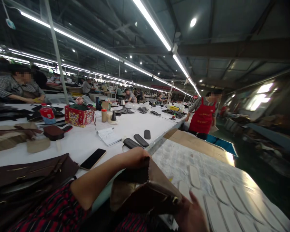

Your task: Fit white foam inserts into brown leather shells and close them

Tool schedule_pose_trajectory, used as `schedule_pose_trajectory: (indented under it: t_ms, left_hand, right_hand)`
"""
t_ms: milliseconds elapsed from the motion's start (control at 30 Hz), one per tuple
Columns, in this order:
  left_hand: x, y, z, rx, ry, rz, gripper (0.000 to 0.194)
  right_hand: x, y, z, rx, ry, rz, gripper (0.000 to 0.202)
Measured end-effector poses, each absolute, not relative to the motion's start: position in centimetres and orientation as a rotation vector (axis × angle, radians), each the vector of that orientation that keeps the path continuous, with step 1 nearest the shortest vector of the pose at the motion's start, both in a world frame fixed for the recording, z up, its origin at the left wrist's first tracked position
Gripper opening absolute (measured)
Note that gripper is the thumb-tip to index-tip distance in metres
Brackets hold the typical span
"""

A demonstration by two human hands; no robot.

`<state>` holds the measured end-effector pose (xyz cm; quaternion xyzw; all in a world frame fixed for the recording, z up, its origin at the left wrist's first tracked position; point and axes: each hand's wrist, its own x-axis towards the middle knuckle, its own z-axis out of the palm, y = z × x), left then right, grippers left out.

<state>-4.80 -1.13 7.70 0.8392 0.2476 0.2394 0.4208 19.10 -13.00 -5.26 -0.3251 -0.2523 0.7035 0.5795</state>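
A dark brown leather bag (157,190) with a gold-coloured clasp is tilted over my lap, its opening facing left. My left hand (141,154) reaches over the bag's upper edge; its fingers are hidden behind or inside the leather. At the bag's lower right corner, my right hand (192,209) touches the side near the clasp, thumb standing apart and the other fingers partly hidden by the bag. Another brown bag (31,174) lies on the table to the left, beside a black phone (93,159).
The white table (132,124) carries a notebook (108,136), dark oval pieces (140,140), a red box (79,116) and a red bottle (47,113). Pale strips (194,176) lie on a board at right. A person in a red apron (203,116) stands beyond.
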Motion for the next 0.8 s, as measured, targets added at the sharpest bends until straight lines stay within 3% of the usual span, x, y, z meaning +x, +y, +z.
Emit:
schedule_pose_trajectory:
  t_ms: [67,200,267,333,433,633,800]
  left_hand:
    - [-3.3,-2.0,8.2,2.266,0.666,0.585,0.012]
    - [-1.1,-2.9,9.4,2.314,0.583,0.505,0.009]
    - [-1.6,-1.6,9.7,2.098,0.393,0.322,0.03]
    - [-2.6,1.0,8.7,1.671,0.293,0.385,0.047]
    - [-2.6,4.4,4.0,1.125,0.393,0.748,0.052]
    - [3.5,0.9,-6.4,0.761,0.397,0.315,0.073]
    - [6.4,-1.9,-9.5,0.52,0.381,0.326,0.065]
  right_hand:
    - [18.4,-13.4,-5.1,-0.738,-0.578,1.722,0.057]
    - [17.5,-14.0,-4.5,-0.787,-0.583,1.624,0.034]
    - [18.7,-13.8,-4.3,-0.816,-0.509,1.449,0.028]
    - [20.9,-13.5,-4.4,-0.814,-0.37,1.255,0.014]
    - [24.2,-12.9,-4.8,-0.767,-0.287,1.161,0.009]
    - [24.1,-10.9,-7.0,-0.668,-0.28,1.231,0.018]
    - [22.6,-11.7,-11.3,-0.699,-0.222,1.37,0.024]
